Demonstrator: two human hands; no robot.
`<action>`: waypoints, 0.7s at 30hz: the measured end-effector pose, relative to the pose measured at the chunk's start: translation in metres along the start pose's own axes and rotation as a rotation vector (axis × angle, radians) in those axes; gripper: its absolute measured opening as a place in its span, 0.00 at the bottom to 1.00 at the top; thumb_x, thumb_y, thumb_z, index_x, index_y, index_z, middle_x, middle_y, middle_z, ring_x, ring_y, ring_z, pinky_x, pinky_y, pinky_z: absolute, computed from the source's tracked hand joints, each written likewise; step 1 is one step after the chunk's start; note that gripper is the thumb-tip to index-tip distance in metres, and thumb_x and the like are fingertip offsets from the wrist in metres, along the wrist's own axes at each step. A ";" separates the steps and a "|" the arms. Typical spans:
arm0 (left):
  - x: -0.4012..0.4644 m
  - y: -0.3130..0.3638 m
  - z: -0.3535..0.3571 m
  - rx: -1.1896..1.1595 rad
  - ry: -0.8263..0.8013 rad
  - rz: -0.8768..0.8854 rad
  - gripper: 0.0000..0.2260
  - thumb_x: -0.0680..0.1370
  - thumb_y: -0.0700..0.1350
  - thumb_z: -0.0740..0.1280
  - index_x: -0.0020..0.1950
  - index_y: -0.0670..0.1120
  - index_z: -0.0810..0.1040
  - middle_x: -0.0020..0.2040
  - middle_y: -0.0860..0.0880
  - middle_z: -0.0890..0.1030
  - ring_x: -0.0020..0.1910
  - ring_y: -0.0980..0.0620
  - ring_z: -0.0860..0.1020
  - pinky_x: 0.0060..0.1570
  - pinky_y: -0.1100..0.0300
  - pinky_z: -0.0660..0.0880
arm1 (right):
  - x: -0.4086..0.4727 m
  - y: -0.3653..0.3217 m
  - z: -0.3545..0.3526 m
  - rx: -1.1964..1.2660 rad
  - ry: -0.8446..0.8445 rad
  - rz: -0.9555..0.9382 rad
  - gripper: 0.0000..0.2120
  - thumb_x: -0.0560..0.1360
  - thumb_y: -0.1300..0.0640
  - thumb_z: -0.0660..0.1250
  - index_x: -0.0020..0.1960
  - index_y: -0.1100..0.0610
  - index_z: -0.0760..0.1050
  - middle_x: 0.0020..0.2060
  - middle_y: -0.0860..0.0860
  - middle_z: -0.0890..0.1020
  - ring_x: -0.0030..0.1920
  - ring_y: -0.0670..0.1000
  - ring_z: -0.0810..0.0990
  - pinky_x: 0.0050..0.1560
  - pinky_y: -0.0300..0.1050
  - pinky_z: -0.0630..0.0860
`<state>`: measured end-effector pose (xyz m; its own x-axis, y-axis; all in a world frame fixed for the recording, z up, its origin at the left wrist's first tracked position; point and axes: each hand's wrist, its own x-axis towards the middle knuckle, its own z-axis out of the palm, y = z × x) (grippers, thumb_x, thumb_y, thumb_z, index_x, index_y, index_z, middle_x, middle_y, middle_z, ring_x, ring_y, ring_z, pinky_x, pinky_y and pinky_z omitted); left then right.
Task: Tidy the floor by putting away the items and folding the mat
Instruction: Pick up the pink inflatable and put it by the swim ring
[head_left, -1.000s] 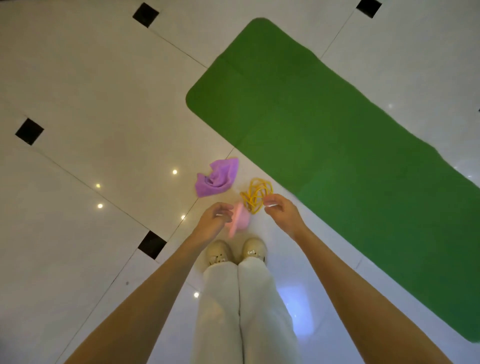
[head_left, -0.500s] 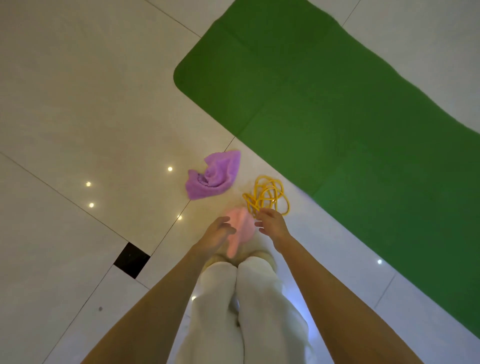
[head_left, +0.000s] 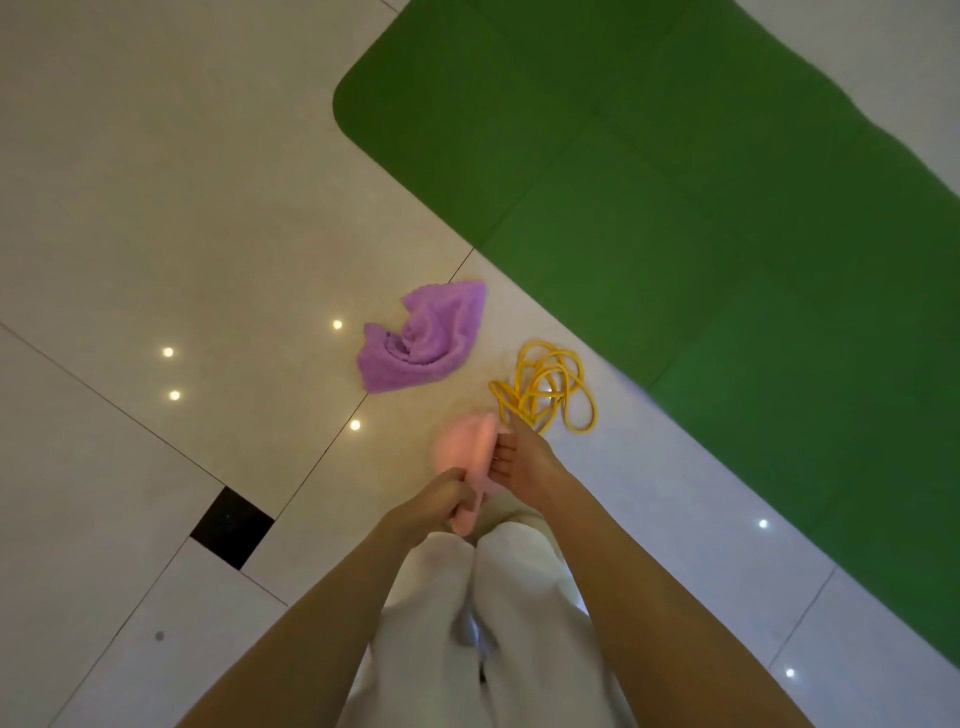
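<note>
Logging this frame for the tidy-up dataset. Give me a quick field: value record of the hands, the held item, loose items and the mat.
left hand: grips the lower end of the pink cloth
right hand: pinches the pink cloth's upper edge
pink cloth: held between both hands, off the floor, blurred
purple cloth: crumpled on the floor, untouched
yellow rope: loose coil on the floor beside the mat
green mat: flat, not yet folded
floor: pale glossy tiles
</note>
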<state>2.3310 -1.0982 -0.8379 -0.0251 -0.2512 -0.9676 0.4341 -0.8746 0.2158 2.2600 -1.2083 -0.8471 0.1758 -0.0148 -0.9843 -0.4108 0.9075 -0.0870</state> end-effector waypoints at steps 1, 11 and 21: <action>0.002 -0.001 0.000 -0.026 -0.007 -0.015 0.16 0.59 0.38 0.60 0.45 0.41 0.76 0.47 0.41 0.78 0.50 0.44 0.75 0.48 0.54 0.70 | 0.002 0.000 0.000 0.009 -0.011 0.005 0.29 0.81 0.43 0.51 0.68 0.67 0.66 0.64 0.63 0.73 0.64 0.59 0.72 0.59 0.49 0.70; 0.003 -0.005 0.006 -0.342 -0.032 -0.008 0.22 0.56 0.37 0.58 0.49 0.36 0.74 0.39 0.41 0.80 0.36 0.48 0.80 0.33 0.61 0.77 | 0.013 -0.008 0.012 -0.175 -0.025 0.051 0.27 0.77 0.39 0.56 0.51 0.63 0.77 0.41 0.56 0.81 0.41 0.53 0.79 0.41 0.44 0.73; -0.064 0.045 0.004 -0.025 -0.019 0.040 0.21 0.82 0.53 0.53 0.43 0.40 0.76 0.36 0.40 0.78 0.25 0.53 0.78 0.29 0.63 0.75 | -0.065 -0.023 0.008 0.142 -0.018 0.016 0.27 0.76 0.40 0.59 0.51 0.66 0.75 0.41 0.60 0.80 0.41 0.56 0.79 0.40 0.47 0.76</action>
<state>2.3484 -1.1228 -0.7654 -0.0240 -0.2932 -0.9558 0.4578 -0.8531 0.2502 2.2652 -1.2247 -0.7802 0.1867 0.0068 -0.9824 -0.2833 0.9579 -0.0472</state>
